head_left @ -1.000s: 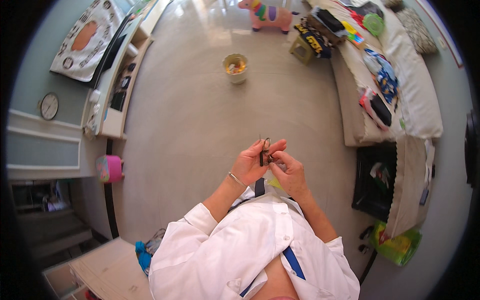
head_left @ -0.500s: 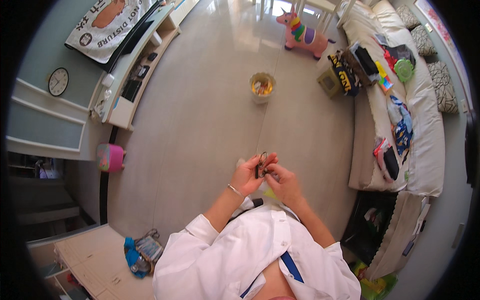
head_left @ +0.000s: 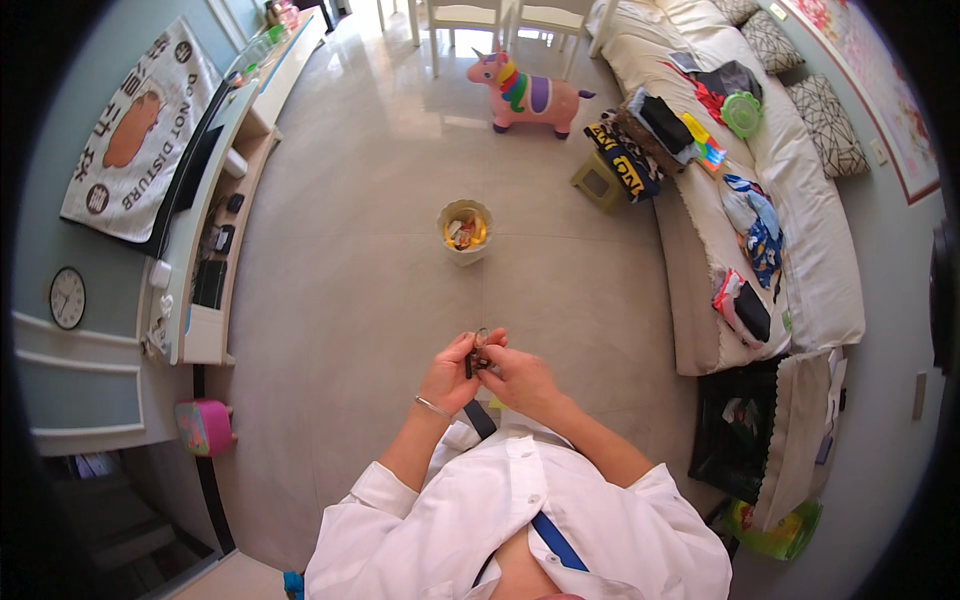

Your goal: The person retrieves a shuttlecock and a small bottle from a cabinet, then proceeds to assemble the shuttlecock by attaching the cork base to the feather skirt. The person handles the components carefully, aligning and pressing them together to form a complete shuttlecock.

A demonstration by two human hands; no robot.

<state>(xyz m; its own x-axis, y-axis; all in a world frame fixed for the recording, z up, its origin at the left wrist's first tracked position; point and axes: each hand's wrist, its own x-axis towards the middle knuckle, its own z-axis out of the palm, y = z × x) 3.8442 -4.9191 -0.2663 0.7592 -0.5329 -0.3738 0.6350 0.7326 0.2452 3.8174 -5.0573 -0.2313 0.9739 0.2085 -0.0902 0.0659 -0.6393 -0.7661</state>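
Note:
In front of my body, my left hand (head_left: 449, 376) and my right hand (head_left: 521, 379) meet. A small key ring (head_left: 482, 337) shows between them, a thin metal loop with a slim black piece hanging at the left palm. My left fingers cradle it from the left, and the left wrist wears a silver bangle. On the other side, my right thumb and fingertips pinch its dark lower parts; the fingers cover the finer detail.
A waste bin (head_left: 465, 232) with scraps stands on the tiled floor ahead. Beyond it are a pink unicorn toy (head_left: 530, 97) and white chairs (head_left: 465, 17). A sofa (head_left: 800, 235) with clothes runs along the right, a low cabinet (head_left: 209, 335) and pink stool (head_left: 205, 428) along the left.
My view has turned and shifted right, so the bin, toy and sofa appear further left and the wooden top at lower left mostly leaves the picture. Both hands still hold the key ring.

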